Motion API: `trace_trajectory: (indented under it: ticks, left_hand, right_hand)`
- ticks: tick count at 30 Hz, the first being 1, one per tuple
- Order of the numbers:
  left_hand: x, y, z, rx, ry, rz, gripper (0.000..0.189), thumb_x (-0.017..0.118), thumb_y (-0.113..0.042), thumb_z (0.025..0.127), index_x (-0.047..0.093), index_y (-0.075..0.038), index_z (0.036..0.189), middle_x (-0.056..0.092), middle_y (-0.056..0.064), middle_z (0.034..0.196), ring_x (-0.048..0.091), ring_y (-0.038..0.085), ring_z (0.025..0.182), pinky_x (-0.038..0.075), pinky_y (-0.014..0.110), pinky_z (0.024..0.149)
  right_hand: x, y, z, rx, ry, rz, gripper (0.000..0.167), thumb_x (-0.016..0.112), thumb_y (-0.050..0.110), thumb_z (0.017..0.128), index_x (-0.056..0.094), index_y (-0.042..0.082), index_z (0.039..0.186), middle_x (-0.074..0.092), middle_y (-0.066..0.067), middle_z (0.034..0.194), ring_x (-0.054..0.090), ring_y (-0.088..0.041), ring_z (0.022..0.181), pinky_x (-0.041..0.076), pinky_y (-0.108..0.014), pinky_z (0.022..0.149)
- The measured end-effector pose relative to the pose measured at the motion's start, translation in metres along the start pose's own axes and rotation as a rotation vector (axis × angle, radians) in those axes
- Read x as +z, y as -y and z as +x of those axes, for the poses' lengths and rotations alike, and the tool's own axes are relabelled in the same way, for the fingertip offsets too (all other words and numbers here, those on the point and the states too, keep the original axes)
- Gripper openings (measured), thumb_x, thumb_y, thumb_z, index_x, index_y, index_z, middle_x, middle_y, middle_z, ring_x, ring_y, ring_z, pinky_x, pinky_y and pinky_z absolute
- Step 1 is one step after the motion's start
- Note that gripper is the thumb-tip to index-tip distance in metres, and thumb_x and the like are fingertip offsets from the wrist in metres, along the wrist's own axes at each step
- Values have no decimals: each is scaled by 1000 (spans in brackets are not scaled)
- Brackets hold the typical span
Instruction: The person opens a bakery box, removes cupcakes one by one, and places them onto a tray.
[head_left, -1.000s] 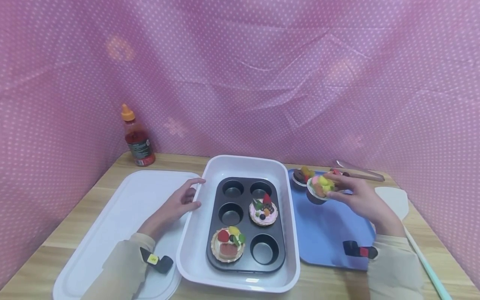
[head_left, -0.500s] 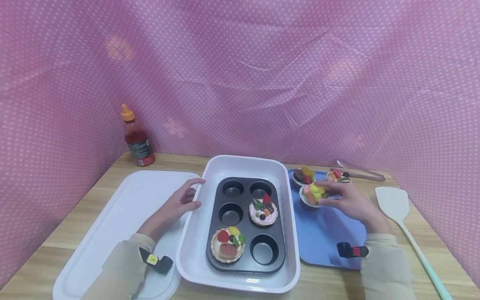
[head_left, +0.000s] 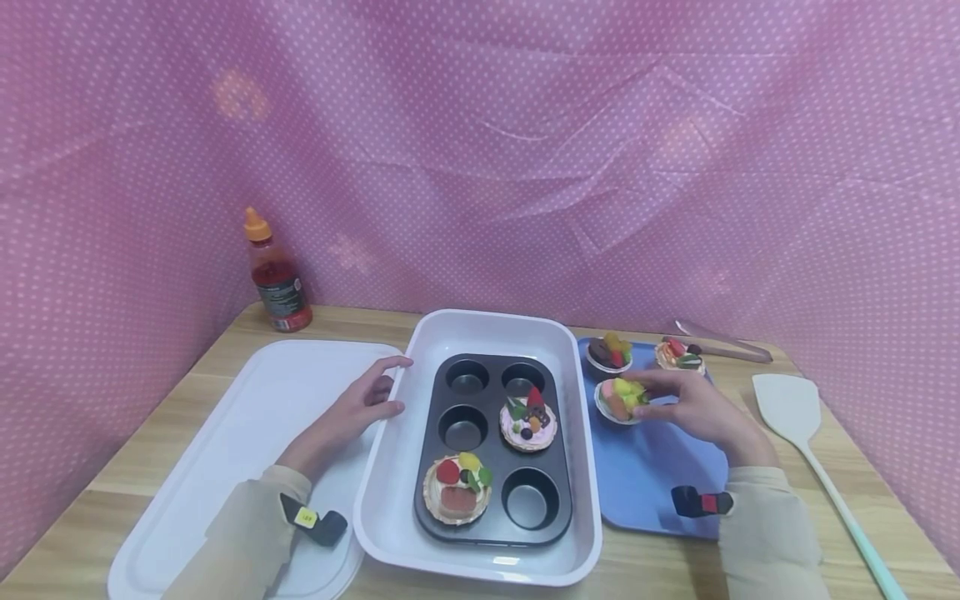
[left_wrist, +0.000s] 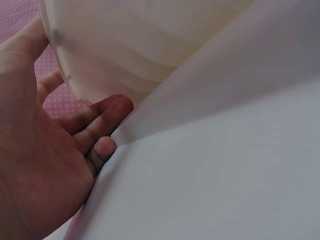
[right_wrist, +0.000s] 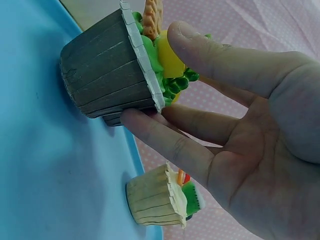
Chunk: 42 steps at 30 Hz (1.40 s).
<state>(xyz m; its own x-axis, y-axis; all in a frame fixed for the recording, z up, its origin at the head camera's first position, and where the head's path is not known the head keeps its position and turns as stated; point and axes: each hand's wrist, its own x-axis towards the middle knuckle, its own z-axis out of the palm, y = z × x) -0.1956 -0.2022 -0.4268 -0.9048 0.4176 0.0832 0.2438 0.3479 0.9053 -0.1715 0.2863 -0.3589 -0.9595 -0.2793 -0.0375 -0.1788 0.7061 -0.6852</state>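
My right hand [head_left: 693, 404] pinches a cupcake [head_left: 617, 403] topped with pink and yellow fruit, low over the blue tray [head_left: 645, 492]. In the right wrist view its brown pleated cup [right_wrist: 107, 67] lies between thumb and fingers; whether its base touches the tray is hard to tell. My left hand [head_left: 360, 404] touches the left rim of a white container [head_left: 382, 500] with relaxed fingers [left_wrist: 117, 110]. Inside the container sits a dark muffin tin [head_left: 491, 529], holding a cream fruit tart [head_left: 456, 492] at front left and a pink-cream tart [head_left: 528, 425] at middle right.
A chocolate cupcake [head_left: 607, 357] and a strawberry cupcake [head_left: 678, 357] stand at the tray's back. Metal tongs [head_left: 723, 340] lie behind, a white spatula [head_left: 791, 408] at right. A white lid [head_left: 247, 442] lies left, beyond it a sauce bottle [head_left: 279, 279].
My right hand has moved left and down with the fruit cupcake, bringing it low over the tray in front of the chocolate one. The left hand stays at the container's rim.
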Motion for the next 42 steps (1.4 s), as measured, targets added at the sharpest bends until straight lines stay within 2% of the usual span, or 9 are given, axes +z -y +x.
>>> trace_trajectory:
  ticks: [14,19,23,29,34,42]
  left_hand:
    - [0,-2,-1,-23,8,-14,59,60,-12,99,34,-16,151,63,28,124,65,40,116,52,56,100]
    - [1,-2,-1,-13,-1,-7,59,60,-11,98,35,-14,151,64,27,122,65,37,114,53,52,99]
    - [1,-1,-1,-18,-3,-2,58,61,-11,98,35,-15,151,65,26,121,65,37,114,53,52,99]
    - [1,-3,-1,-47,-6,14,60,61,-17,99,34,-19,152,63,26,127,64,38,118,48,61,104]
    - [1,-4,-2,-62,-12,22,60,62,-19,98,35,-21,152,64,25,126,64,38,119,46,63,105]
    - [1,-4,-2,-62,-13,32,60,62,-19,99,35,-21,152,63,25,127,63,38,119,46,63,105]
  right_hand:
    - [4,-5,3,-39,-10,-3,53,81,21,84,66,10,133,69,-19,128,60,-42,124,48,-62,101]
    - [6,-7,5,-61,-15,3,54,81,21,84,65,8,133,69,-20,128,61,-43,123,48,-62,101]
    - [6,-9,6,-47,-14,15,54,81,21,84,65,8,134,69,-19,128,62,-41,123,50,-60,101]
    - [6,-12,6,-22,-4,16,56,80,23,85,63,8,136,70,-17,125,63,-39,122,52,-56,99]
    - [5,-10,6,-23,2,11,57,80,24,85,62,8,137,71,-16,124,64,-38,120,55,-51,97]
    - [3,-4,4,-34,17,6,58,79,24,87,60,4,138,66,-21,132,63,-41,120,55,-53,96]
